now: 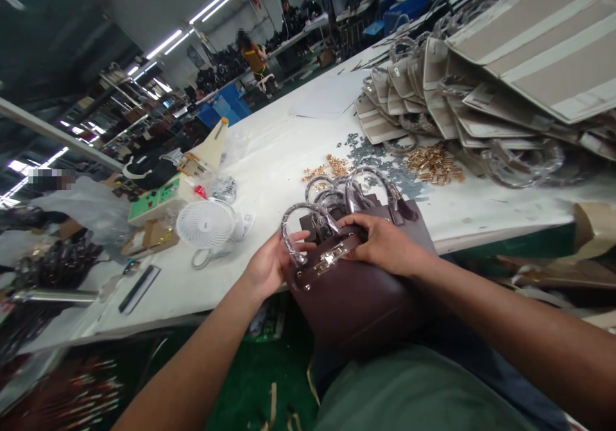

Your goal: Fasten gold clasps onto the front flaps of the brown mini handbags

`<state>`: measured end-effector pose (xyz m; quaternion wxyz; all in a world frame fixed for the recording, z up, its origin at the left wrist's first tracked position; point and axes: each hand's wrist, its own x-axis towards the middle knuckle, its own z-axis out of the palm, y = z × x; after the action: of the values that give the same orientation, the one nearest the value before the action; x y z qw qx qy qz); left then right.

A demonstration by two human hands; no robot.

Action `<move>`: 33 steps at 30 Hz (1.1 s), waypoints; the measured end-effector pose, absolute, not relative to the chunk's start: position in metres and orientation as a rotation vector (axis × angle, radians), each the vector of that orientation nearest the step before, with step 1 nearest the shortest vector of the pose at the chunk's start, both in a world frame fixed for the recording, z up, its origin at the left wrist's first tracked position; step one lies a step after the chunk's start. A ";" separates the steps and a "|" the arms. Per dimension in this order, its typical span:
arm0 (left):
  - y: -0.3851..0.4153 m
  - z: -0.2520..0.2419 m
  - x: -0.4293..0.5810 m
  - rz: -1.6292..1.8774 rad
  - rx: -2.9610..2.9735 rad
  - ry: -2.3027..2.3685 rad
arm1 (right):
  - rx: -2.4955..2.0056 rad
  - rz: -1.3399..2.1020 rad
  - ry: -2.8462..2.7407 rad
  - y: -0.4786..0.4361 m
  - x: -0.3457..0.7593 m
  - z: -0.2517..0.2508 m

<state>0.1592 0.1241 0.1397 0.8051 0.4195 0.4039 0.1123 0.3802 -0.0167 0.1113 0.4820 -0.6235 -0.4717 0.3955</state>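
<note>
A dark brown handbag (359, 299) lies tilted over the near edge of the white table (269, 161), resting toward my lap. Its handles (308, 216) are wrapped in clear plastic. A gold clasp (330, 259) sits on the front strap. My left hand (269, 264) grips the bag's left side by the wrapped handle. My right hand (382, 245) lies on top of the flap, fingers curled at the clasp. A second brown bag with wrapped handles (366, 190) lies just behind it.
A small white fan (206, 224) and a green device (156, 203) stand at the left. Gold metal fittings (433, 163) lie scattered behind the bags. Stacks of beige bags (481, 91) fill the right. People work at far tables (255, 59).
</note>
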 end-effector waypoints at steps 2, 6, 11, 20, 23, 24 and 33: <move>0.109 0.128 0.144 0.359 0.819 0.795 | -1.590 0.948 -1.140 -0.014 0.383 0.113; 0.058 0.103 0.134 0.464 0.889 0.713 | -1.634 0.899 -1.192 -0.009 0.385 0.116; 0.032 0.097 0.153 0.603 0.756 0.860 | -1.740 0.802 -1.364 -0.010 0.392 0.128; 0.035 0.104 0.175 0.499 0.479 0.796 | -1.401 -0.413 -1.718 -0.031 0.404 0.175; 0.034 0.109 0.184 0.550 0.458 0.781 | -1.343 -0.180 -2.235 -0.026 0.403 0.175; 0.034 0.110 0.187 0.556 0.446 0.777 | -1.374 -0.082 -2.305 -0.023 0.403 0.174; 0.045 0.113 0.196 0.384 0.278 0.734 | -1.664 0.528 -2.008 -0.011 0.413 0.170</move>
<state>0.1958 0.0448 0.1131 0.9061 0.1348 0.3554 0.1860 0.4130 -0.0106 0.1704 0.2381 -0.6073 -0.7331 0.1926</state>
